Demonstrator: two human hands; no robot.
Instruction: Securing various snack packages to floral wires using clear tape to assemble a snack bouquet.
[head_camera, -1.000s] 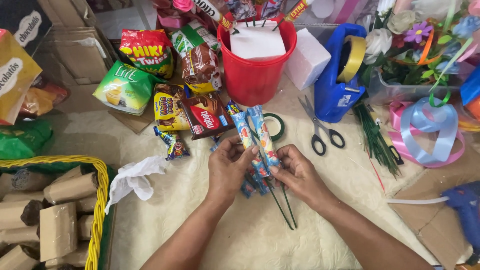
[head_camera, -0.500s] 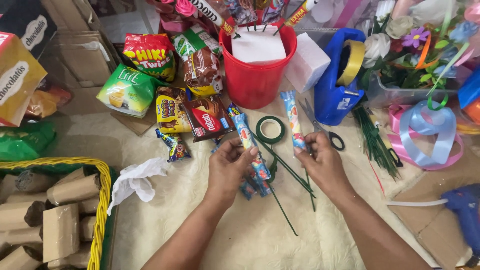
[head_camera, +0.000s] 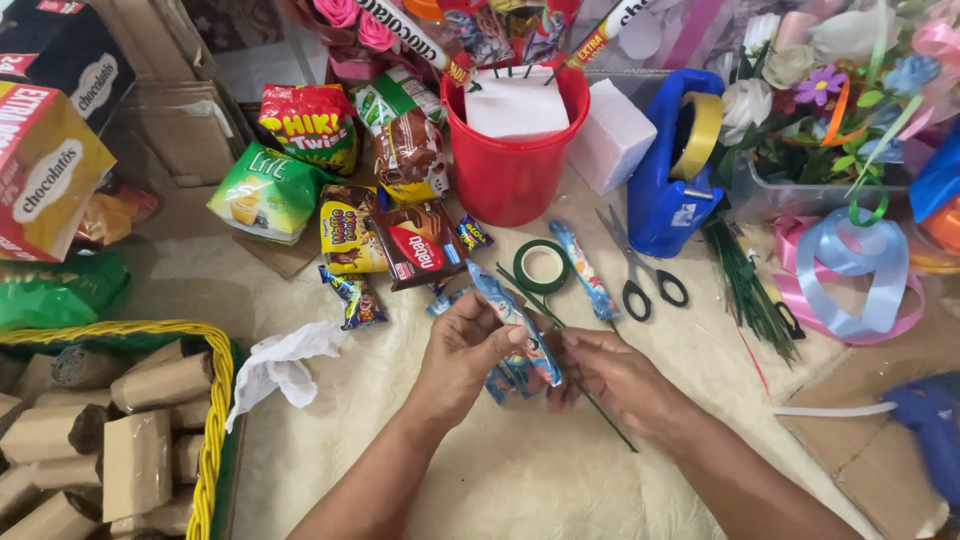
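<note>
My left hand (head_camera: 468, 352) holds a long thin blue candy wrapper (head_camera: 512, 318) between thumb and fingers. My right hand (head_camera: 612, 378) meets it from the right and pinches the wrapper's lower end together with a thin green stick (head_camera: 610, 420) that runs down to the right. More blue wrappers lie under both hands. A second blue candy bar (head_camera: 586, 270) lies on the cream cloth beside a roll of green floral tape (head_camera: 542, 265).
A red bucket (head_camera: 515, 165) with white foam and candy on sticks stands behind. Black scissors (head_camera: 640, 270), a blue tape dispenser (head_camera: 675, 170), snack packs (head_camera: 385, 240), ribbon (head_camera: 850, 280) and a yellow basket (head_camera: 210, 430) of brown paper rolls surround the work spot.
My right hand laid one blue candy bar down by the tape roll and came back to the left hand, where it now grips the wrapper and stick.
</note>
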